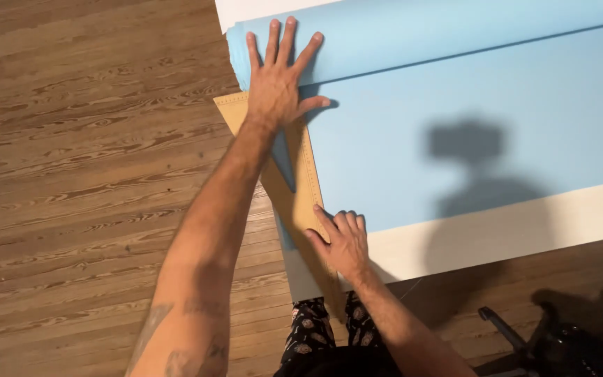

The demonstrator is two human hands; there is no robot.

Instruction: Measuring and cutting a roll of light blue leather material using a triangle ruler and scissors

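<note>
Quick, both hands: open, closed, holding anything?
Left hand: open, fingers spread flat on the blue fabric roll, gripping nothing.
Right hand: fingers bent, pressing the tan ruler; not gripping.

Head camera looks steeply down (probably standing)

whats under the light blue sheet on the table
A white tabletop shows past the light blue sheet along its near edge. A tan wooden ruler lies on the sheet's left edge. The covered part is hidden.
</note>
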